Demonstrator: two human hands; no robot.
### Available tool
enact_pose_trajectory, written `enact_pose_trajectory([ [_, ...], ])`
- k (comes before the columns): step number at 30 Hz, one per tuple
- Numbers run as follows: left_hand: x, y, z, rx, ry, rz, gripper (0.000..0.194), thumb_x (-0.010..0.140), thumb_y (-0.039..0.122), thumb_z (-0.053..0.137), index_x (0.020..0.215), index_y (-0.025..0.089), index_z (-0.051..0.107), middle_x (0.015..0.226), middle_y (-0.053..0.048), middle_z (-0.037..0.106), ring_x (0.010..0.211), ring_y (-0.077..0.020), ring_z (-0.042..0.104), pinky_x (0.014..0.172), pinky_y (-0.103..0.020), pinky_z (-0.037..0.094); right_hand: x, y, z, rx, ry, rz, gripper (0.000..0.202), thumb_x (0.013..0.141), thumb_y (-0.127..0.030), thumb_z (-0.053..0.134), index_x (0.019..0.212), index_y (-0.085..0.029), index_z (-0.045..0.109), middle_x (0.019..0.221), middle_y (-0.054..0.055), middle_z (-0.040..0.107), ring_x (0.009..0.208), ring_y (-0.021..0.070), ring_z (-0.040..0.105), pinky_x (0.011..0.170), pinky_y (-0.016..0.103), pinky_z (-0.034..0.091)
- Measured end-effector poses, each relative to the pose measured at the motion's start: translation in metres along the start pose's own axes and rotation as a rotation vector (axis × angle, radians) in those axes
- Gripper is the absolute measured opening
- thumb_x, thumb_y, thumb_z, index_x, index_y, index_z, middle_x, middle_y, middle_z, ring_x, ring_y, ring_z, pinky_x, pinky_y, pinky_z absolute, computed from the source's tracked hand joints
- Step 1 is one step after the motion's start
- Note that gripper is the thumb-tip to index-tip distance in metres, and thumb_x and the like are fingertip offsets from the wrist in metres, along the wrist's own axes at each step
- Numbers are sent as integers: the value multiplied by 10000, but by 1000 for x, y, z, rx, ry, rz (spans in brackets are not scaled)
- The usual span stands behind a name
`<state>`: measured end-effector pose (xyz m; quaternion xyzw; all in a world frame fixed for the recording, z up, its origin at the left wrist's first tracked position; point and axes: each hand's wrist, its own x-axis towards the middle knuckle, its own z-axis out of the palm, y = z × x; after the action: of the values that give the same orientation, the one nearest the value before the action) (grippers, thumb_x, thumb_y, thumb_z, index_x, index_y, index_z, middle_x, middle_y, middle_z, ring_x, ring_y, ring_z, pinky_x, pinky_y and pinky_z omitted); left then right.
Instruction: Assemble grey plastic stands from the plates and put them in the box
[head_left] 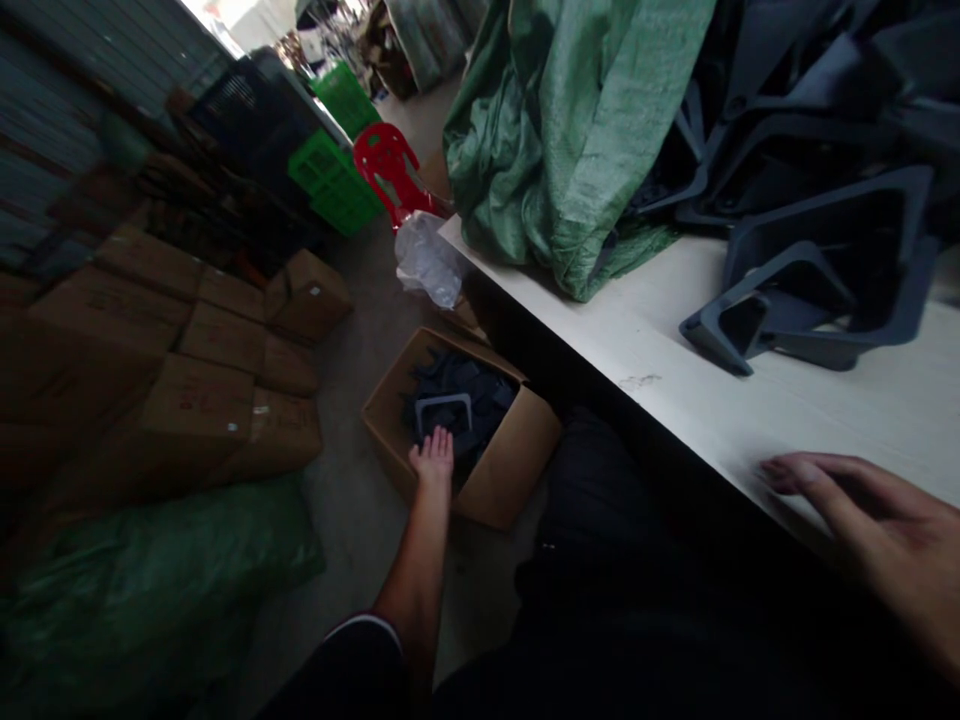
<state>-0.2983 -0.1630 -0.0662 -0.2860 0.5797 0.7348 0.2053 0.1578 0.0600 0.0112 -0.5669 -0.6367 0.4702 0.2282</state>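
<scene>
My left hand [433, 455] is stretched down over an open cardboard box [504, 465], its fingers extended and holding nothing. Just beyond its fingertips, a dark grey plastic frame [444, 402] lies on a heap of similar dark parts [480, 385] in the box; whether they touch is unclear. At the near edge of the white table [675, 400], my right hand [877, 515] is loosely curved with thumb and fingers apart, nothing visible in it. Farther up the table sit grey plastic brackets [825, 270], nearest that hand, beside a larger pile of them.
A green woven sack [555, 130] rests on the table beside the pile. Stacked cartons [202, 400] and a filled green sack [165, 560] stand at left. Farther off are a red chair [386, 165], clear plastic bag [427, 258] and green crates [330, 175].
</scene>
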Motion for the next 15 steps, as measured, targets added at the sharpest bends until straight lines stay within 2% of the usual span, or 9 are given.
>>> enact_pose_trajectory([
  [2,16,-14,-19,5,78,-48,440,1038,467,662,1367,176,639,1361,-126,669,1140,-262,697,962,-476,611,-4,-4,4,2,19,-1,267,942,-610,701,958,-360,794,1042,76,823,1079,370,764,984,518,570],
  [4,23,-43,-30,23,84,-134,460,1034,453,675,1402,181,630,1404,-134,655,1186,-280,686,996,-504,603,-8,-9,8,2,54,2,238,958,-595,690,948,-378,786,1045,72,818,1092,371,761,953,515,578],
  [8,25,-111,-32,94,24,-322,470,1038,454,670,1417,180,626,1416,-140,656,1202,-285,688,1009,-515,602,-12,-14,14,-1,127,19,158,932,-598,708,893,-458,773,1011,71,813,1066,396,765,836,544,582],
  [10,23,-133,-27,142,-17,-397,468,1037,453,672,1413,178,630,1415,-141,659,1207,-288,689,1013,-518,601,-11,-12,14,15,118,21,131,914,-622,714,870,-511,768,996,75,813,1045,413,765,793,557,571],
  [12,20,-145,-23,192,-62,-437,455,1038,454,672,1395,173,642,1395,-138,671,1194,-283,696,1006,-512,606,-8,-9,13,33,116,48,143,891,-635,737,867,-501,778,1009,77,820,1051,413,766,813,548,577],
  [15,14,-147,-19,280,-121,-444,431,1046,463,660,1355,163,663,1349,-130,702,1157,-267,716,992,-496,612,-1,-3,12,32,109,79,301,821,-652,790,841,-353,814,977,101,836,975,400,786,860,534,604],
])
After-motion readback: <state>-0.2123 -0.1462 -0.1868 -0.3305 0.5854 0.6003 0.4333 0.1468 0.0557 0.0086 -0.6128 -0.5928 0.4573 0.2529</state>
